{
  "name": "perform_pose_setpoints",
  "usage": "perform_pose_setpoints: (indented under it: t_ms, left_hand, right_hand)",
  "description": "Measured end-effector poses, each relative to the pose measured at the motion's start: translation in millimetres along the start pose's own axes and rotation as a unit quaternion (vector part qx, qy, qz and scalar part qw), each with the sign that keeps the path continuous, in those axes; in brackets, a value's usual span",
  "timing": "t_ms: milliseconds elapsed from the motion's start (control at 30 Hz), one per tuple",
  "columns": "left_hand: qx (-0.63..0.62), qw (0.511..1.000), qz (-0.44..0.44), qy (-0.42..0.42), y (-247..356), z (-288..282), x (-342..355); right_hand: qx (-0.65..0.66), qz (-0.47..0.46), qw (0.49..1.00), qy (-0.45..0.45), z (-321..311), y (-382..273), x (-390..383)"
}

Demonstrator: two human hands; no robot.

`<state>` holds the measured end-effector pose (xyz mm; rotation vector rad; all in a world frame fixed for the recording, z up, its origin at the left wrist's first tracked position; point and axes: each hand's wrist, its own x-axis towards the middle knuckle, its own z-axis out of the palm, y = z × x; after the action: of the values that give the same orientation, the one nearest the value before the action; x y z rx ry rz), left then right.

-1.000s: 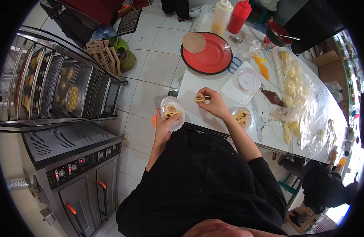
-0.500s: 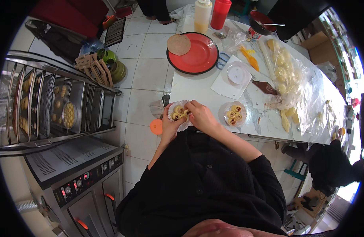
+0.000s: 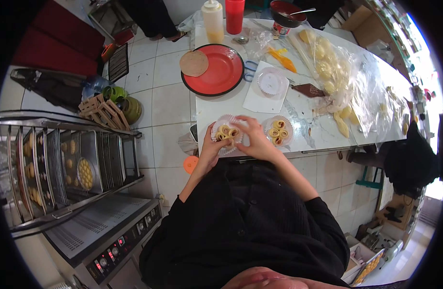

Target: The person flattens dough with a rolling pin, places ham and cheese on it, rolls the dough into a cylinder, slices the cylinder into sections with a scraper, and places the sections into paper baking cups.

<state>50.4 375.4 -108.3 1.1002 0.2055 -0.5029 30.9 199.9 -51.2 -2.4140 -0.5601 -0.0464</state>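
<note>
My left hand (image 3: 211, 146) is closed on a clear fluted cup liner (image 3: 225, 120) at the table's near edge, its thumb over the rim. Inside the liner stand several small rolled pancakes (image 3: 224, 130) with dark filling. My right hand (image 3: 258, 138) curves around the liner's right side, fingers and thumb apart, with the fingertips by the rolls. Whether they touch a roll is hard to tell. Just right of this hand sits a second fluted liner (image 3: 289, 130) holding several similar rolls (image 3: 279, 124).
A black-rimmed red plate (image 3: 224, 65) bears a round brown pancake (image 3: 194, 63). Near it are blue scissors (image 3: 249, 70), fluted liners (image 3: 272, 82) on a white sheet, a brown piping bag (image 3: 308, 90) and squeeze bottles (image 3: 212, 21). A tray rack (image 3: 67, 164) and oven (image 3: 98, 226) stand left.
My right fingers have lifted and spread away from the rolls, where they were pressed in. My left hand still holds the liner. The whole view has shifted and turned a little.
</note>
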Motion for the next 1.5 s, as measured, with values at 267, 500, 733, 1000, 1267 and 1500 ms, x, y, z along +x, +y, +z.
perform_pose_setpoints:
  t_ms: [267, 500, 733, 1000, 1267, 1500]
  left_hand:
    - [0.043, 0.994, -0.050, -0.083, -4, 14, 25]
    - [0.486, 0.861, 0.143, -0.044, -4, 19, 44]
    - [0.653, 0.707, 0.267, 0.055, 1, 34, 39]
    - [0.578, 0.716, 0.296, 0.256, 13, 89, 30]
    - [0.449, 0.860, 0.211, 0.119, -37, 231, 31]
    - [0.143, 0.960, -0.029, -0.238, -85, 340, 44]
  right_hand:
    - [0.471, 0.301, 0.818, 0.137, 28, 33, -26]
    - [0.277, 0.338, 0.880, 0.185, 44, 41, -27]
    - [0.218, 0.228, 0.933, 0.175, -38, 68, -41]
    - [-0.095, 0.413, 0.834, 0.352, -175, 212, -177]
    - [0.065, 0.399, 0.881, 0.245, -187, 255, -225]
    - [0.337, 0.311, 0.856, 0.239, -213, 198, -224]
